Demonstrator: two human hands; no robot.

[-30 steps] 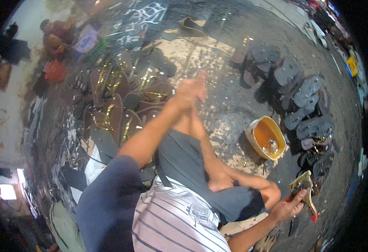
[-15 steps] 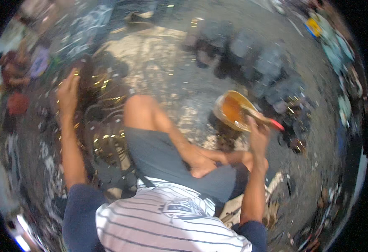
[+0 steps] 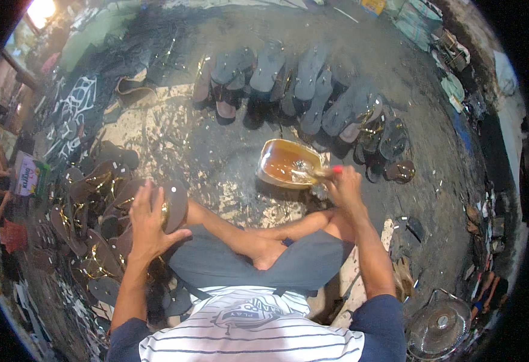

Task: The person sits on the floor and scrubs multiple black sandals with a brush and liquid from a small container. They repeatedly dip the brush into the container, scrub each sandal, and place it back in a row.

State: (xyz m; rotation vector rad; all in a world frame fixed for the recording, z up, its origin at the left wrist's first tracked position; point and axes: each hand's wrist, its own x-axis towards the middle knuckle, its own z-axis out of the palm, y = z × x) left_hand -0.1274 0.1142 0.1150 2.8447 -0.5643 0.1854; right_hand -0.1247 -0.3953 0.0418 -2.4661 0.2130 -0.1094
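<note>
The glue-spattered grey concrete floor (image 3: 216, 145) carries everything, the person sitting cross-legged on it. Across the far side runs a row of finished grey-blue rubber flip-flops (image 3: 304, 81) stood on edge, and at the person's left lies a loose heap of dark brown sandal soles with gold straps (image 3: 89, 211). In front of the right knee sits the shallow yellow-brown tub of amber glue (image 3: 288, 161). A small round fan (image 3: 438, 326) rests on the floor at lower right

The left hand (image 3: 147, 226) is closed around one dark brown sandal sole (image 3: 174, 202), thumb underneath and fingers spread over its top, holding it raised at the edge of the heap. The right hand (image 3: 344, 187) is clamped on the red-tipped handle of a small brush (image 3: 320, 172), whose head dips into the tub. The two hands are well apart

To do this well, I judge the brush should be loaded lightly and wiped on the tub's rim so it does not drip across the legs; the sole ought to be turned face up and held steady by its edges, keeping fingers off the area to be coated
</note>
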